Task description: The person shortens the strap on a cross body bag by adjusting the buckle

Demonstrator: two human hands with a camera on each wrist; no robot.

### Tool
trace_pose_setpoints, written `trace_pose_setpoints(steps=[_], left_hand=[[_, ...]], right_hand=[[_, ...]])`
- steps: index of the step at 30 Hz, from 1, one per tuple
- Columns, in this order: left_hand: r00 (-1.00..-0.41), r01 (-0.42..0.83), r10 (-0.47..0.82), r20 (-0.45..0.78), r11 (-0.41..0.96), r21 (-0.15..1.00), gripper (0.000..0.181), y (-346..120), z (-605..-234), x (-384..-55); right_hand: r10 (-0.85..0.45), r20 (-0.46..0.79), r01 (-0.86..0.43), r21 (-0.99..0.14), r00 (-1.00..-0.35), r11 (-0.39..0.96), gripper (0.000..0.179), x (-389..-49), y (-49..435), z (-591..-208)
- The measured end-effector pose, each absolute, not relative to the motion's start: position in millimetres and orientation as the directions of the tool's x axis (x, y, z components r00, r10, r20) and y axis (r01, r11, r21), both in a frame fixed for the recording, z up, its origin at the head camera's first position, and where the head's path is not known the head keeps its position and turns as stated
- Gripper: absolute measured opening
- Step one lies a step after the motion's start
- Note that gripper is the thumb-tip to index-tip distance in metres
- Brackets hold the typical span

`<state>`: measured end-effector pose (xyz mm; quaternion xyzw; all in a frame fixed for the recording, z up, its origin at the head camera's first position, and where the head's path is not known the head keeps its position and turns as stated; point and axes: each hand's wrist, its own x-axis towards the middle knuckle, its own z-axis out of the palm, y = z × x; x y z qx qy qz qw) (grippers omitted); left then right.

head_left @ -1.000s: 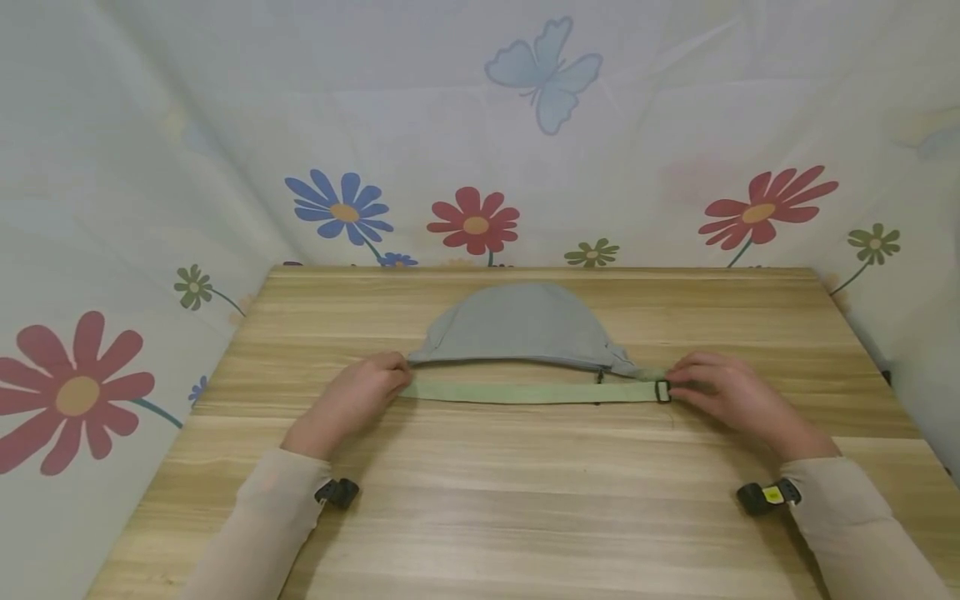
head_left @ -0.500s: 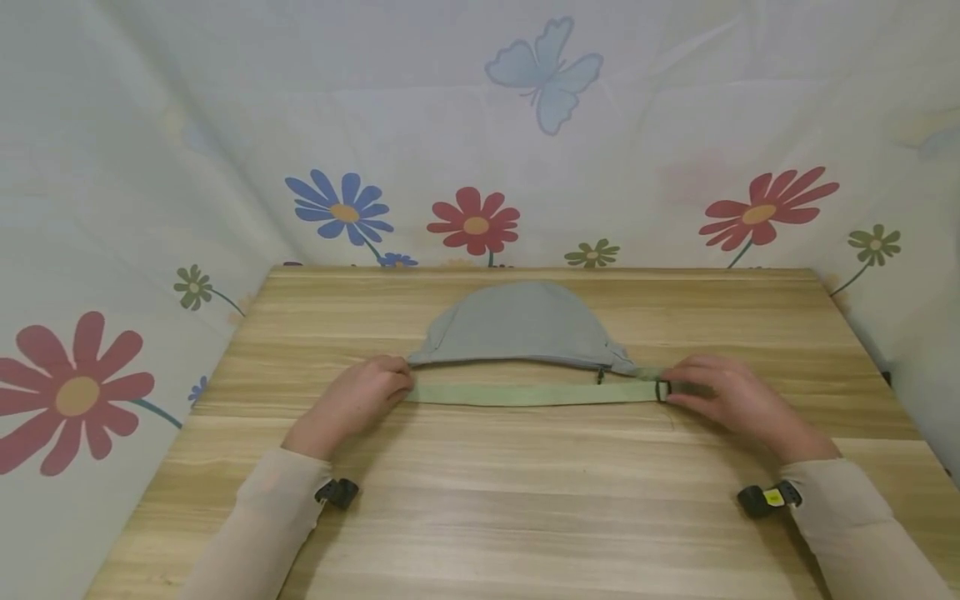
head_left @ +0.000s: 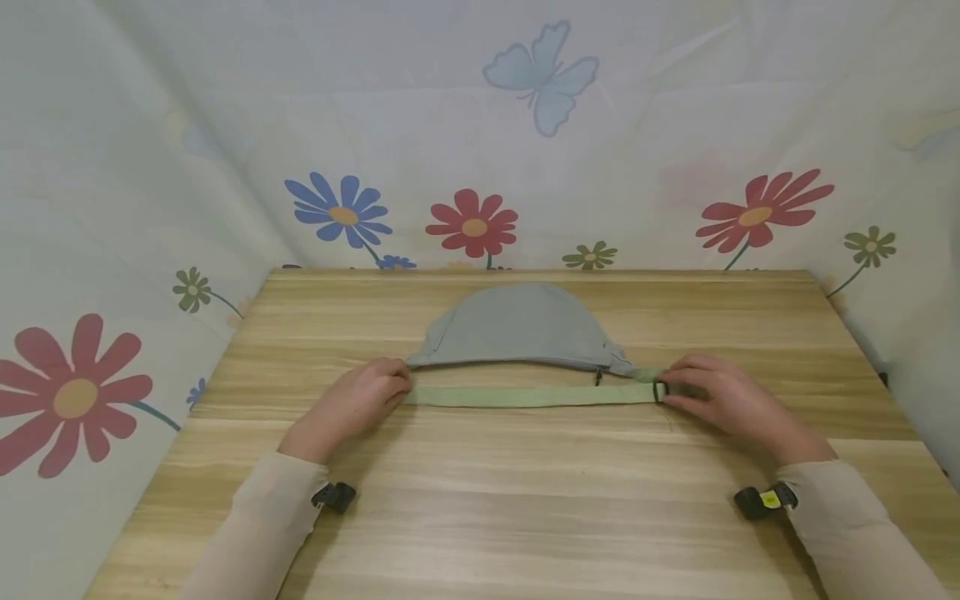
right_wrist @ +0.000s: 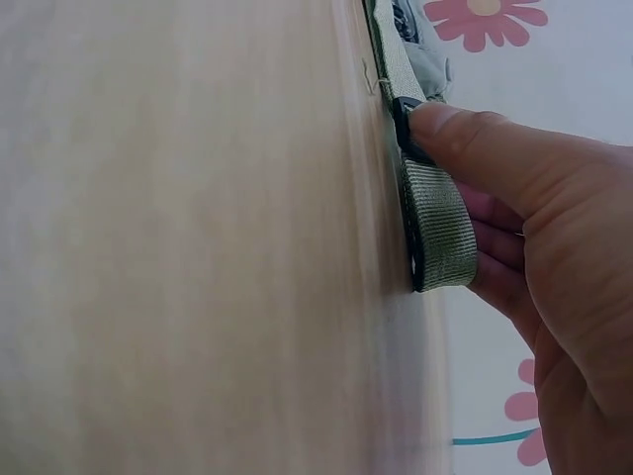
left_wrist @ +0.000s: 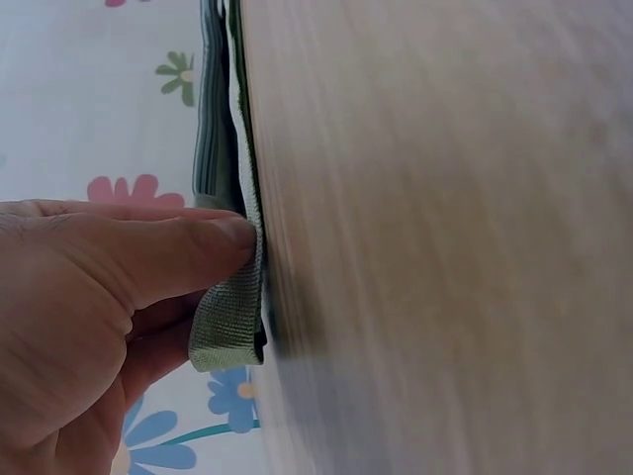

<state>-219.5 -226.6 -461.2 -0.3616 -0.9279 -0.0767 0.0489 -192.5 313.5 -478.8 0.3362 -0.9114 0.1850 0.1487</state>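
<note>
A grey waist bag (head_left: 525, 325) lies flat near the far side of the table, its curved edge facing away. Its pale green strap (head_left: 525, 397) runs straight along the near side of the bag. At the left end, my left hand (head_left: 352, 408) pinches the strap where it folds back; the folded webbing (left_wrist: 229, 322) hangs below the thumb in the left wrist view. My right hand (head_left: 738, 404) holds the strap's right end, the thumb on the black slider buckle (right_wrist: 406, 124). Behind that thumb, the strap loop (right_wrist: 443, 223) curves round against the fingers. A zip pull (head_left: 598, 377) dangles at the bag's right corner.
The wooden table (head_left: 525, 500) reaches back to a white flowered curtain (head_left: 637, 167), which also hangs along both sides. Each wrist wears a black camera, one on the left (head_left: 335, 497) and one on the right (head_left: 757, 502).
My right thumb and fingers have crept slightly left onto the slider buckle. The strap has shifted a little towards me; the bag stays in place.
</note>
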Motion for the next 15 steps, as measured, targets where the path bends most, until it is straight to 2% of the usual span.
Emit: trace_pose_setpoints(steps=[9, 15], left_hand=[[-0.703, 0.711, 0.698, 0.139, 0.685, 0.158, 0.009, -233.3, -461.0, -219.7], [-0.691, 0.723, 0.707, 0.151, 0.671, 0.162, 0.011, -234.1, -460.4, -218.3]], right_hand=[[-0.517, 0.341, -0.609, -0.272, -0.785, 0.745, 0.030, -188.1, 311.5, -475.4], [-0.535, 0.373, -0.639, -0.256, -0.758, 0.725, 0.034, -186.2, 311.6, -474.6]])
